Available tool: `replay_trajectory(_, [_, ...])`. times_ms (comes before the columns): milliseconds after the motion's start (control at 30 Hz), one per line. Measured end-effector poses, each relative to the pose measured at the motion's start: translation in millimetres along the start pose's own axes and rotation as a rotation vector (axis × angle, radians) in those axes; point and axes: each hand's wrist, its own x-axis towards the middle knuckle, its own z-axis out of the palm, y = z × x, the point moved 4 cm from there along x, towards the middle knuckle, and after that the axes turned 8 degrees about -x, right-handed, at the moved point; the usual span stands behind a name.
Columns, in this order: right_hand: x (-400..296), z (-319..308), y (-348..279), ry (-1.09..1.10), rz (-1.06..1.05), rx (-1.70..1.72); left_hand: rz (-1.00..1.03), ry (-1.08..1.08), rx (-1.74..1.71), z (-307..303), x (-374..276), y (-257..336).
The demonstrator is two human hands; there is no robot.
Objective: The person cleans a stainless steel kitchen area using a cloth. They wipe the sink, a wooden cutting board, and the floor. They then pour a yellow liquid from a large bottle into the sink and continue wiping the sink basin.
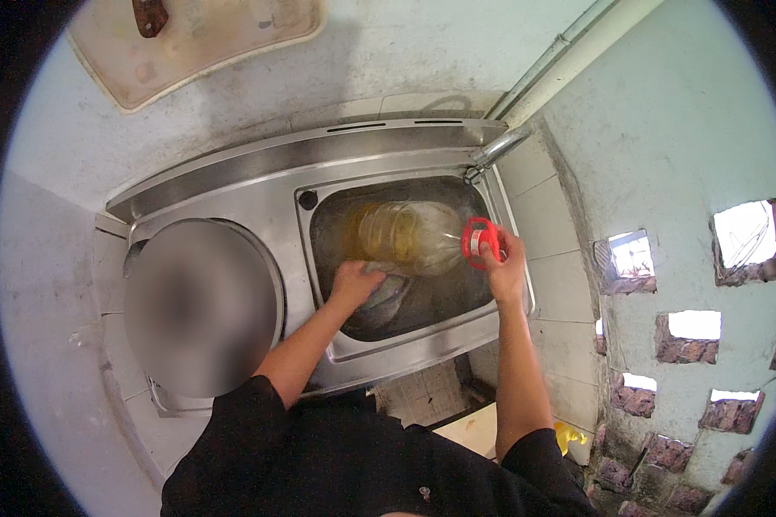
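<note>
A large clear plastic bottle (420, 236) lies on its side in the steel sink basin (452, 304), its base to the left and its neck to the right. Yellowish tint shows in its ribbed body. My right hand (507, 265) grips the red plastic handle (472, 223) at the bottle's neck, where a small label bears writing. Against the near side of the bottle, my left hand (355, 284) holds a greyish, cloth-like thing (388, 300); its fingertips are partly hidden and the material is hard to make out.
A steel faucet (501, 152) reaches over the basin's far right corner. Left of the basin, a large round lid or pan (200, 310) covers part of the sink top. On the wall hangs a cutting board (220, 52). The right wall (659, 155) has several openings.
</note>
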Motion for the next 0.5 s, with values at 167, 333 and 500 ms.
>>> replay_trajectory(167, [-35.5,3.9,-36.9,0.127,-0.044,-0.295,0.24,0.091,-0.185,-16.4,-63.7,97.8])
replay_trajectory(333, [-60.8,20.4,-61.5,0.072,-0.045,-0.267,0.561,0.298,-0.246,-29.1,-85.6,157.2])
replay_trajectory(500, [-73.8,39.8,-86.0,0.143,-0.186,-0.352,0.769,0.309,-0.053,-13.2,-78.0,169.4])
